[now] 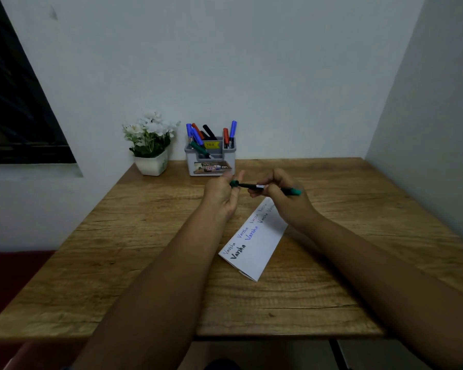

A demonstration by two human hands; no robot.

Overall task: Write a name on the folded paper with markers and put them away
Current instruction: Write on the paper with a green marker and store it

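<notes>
Two hands over one wooden table (145, 263). One folded paper (262, 247), one green marker (265, 187) held, one grey holder (211, 158) far off, one flower pot (151, 164) left of it.

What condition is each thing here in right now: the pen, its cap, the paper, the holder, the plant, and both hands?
Green marker: uncapped, held level above the table by the right hand.
Cap: off, pinched in the left hand.
Folded paper: lying flat, a name written several times.
Marker holder: upright, holding markers.
Potted flowers: upright.
</notes>
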